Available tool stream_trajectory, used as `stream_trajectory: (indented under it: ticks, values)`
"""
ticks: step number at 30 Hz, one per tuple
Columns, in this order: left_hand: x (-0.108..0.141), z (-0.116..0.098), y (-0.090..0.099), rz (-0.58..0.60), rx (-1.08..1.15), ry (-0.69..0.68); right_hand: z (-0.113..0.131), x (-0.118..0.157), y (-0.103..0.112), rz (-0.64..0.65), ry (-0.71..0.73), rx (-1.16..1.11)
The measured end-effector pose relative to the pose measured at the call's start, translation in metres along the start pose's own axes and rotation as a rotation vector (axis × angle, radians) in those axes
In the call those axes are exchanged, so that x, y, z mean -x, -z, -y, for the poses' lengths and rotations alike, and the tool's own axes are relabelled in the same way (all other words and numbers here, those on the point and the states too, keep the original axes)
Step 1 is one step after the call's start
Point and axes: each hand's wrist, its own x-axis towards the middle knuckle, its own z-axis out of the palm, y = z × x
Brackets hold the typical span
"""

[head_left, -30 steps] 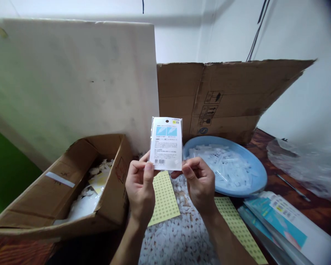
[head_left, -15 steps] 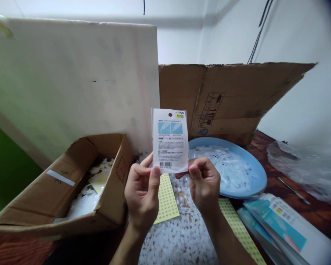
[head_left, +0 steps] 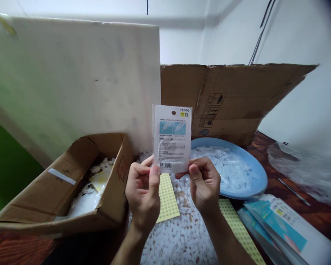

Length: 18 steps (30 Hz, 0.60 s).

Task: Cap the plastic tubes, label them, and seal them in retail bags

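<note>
I pinch a packet (head_left: 172,145) by its lower corners, left hand (head_left: 143,189) at seven o'clock, right hand (head_left: 205,184) at five, thumbs and fingers closed on it. It rises upright just above my fingertips, long axis toward twelve o'clock, neither hand nearer.

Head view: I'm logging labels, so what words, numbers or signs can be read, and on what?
"1,000": held packet, top right; its other print is too small.
Umbrella, arrows and glass signs: brown cardboard sheet; round blue mark below unclear.
Handwriting on white strip in open box: unreadable.
Red mark on the box's side: unclear.
Flat packets at right: print too small.
</note>
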Motion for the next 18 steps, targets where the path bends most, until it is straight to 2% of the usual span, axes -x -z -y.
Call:
stream_trajectory:
  ticks: [9,18]
  values:
    - [-0.0025,0.0012,0.0016,-0.071,-0.061,0.039,0.0018,0.0057,-0.0027,-0.001,-0.073,-0.013]
    - [-0.0015,0.0012,0.0013,-0.099,-0.057,0.009,0.0052,0.0065,-0.0093,0.02,-0.049,-0.032]
